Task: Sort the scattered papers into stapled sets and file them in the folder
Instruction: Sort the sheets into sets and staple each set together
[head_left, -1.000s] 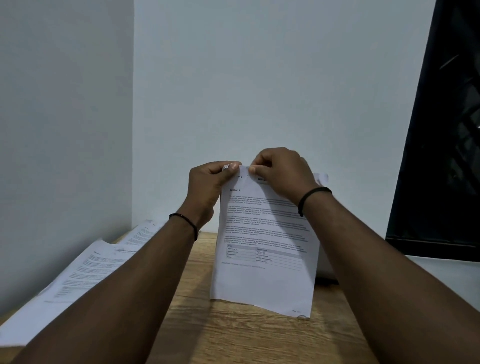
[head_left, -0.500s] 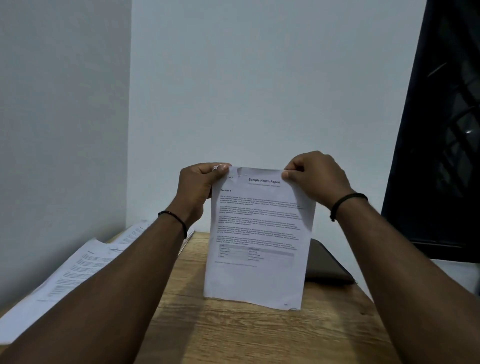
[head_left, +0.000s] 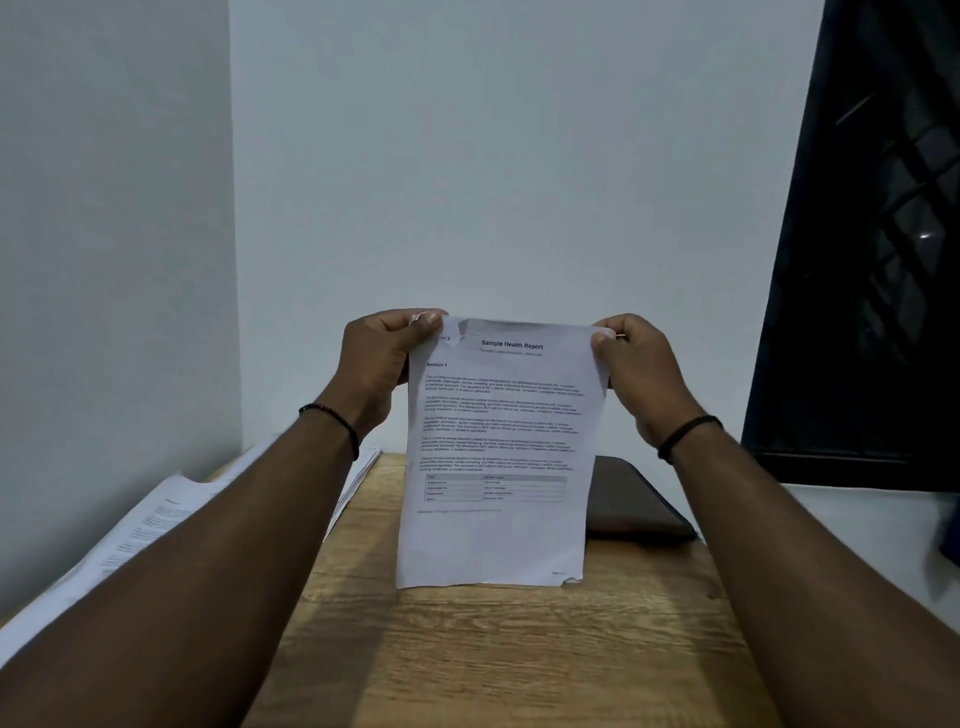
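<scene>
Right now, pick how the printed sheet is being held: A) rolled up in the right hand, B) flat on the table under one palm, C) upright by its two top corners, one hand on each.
C: the left hand and right hand each pinch a top corner of the printed sheet, which hangs upright above the wooden table.

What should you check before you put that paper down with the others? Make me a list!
1. Left hand grips the sheet's top corner: ok.
2. Right hand pinches the other top corner: ok.
3. Title readable, "Sample Health Report": ok.
4. Sheet undamaged: not ok, bottom right corner is torn.
5. Stapled to more pages: cannot tell.
6. Paper pile on the table's left in view: ok.
</scene>
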